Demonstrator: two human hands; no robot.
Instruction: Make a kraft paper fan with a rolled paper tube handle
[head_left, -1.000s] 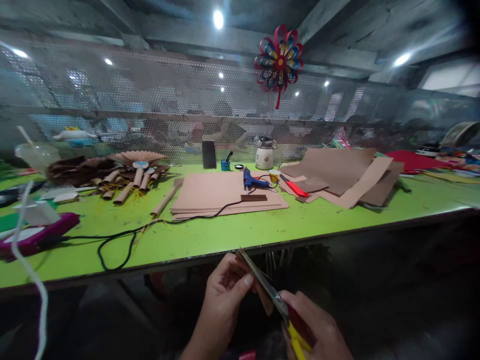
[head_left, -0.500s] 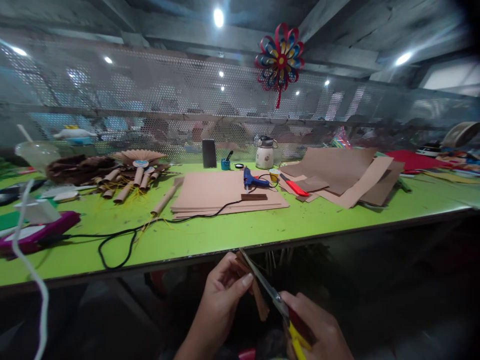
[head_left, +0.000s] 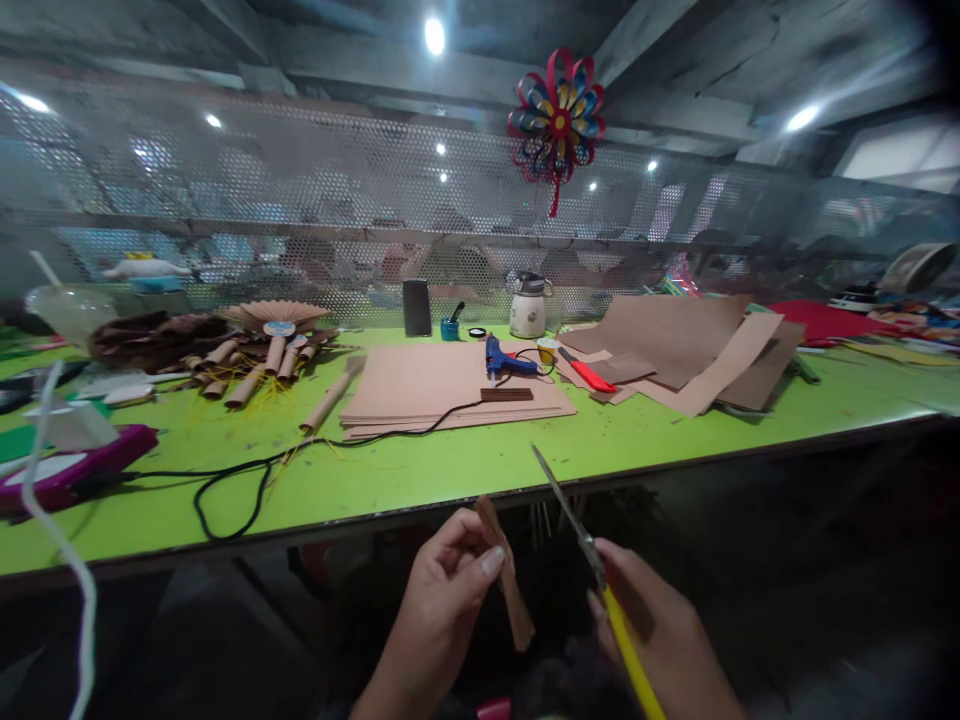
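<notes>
My left hand (head_left: 450, 585) pinches a narrow folded strip of brown paper (head_left: 511, 590) between thumb and fingers, just below the table's front edge. The strip slants down to the right. In my right hand (head_left: 652, 610) is a pair of scissors (head_left: 581, 530) with yellow on the handle. Their blades look closed, point up and left over the table edge, and stand apart from the paper strip. Part of the handle is hidden by my fingers.
On the green table (head_left: 450, 480) lie a stack of brown card (head_left: 420, 385), a blue glue gun (head_left: 506, 358), a red utility knife (head_left: 592, 375) and brown sheets (head_left: 675, 335). A black cord (head_left: 255, 462) crosses the left side. Paper tubes and a pleated fan (head_left: 277, 315) sit at the back left.
The scissors have moved away from the paper strip, up and to the right, with my right hand. My left hand keeps its hold on the strip, almost unmoved.
</notes>
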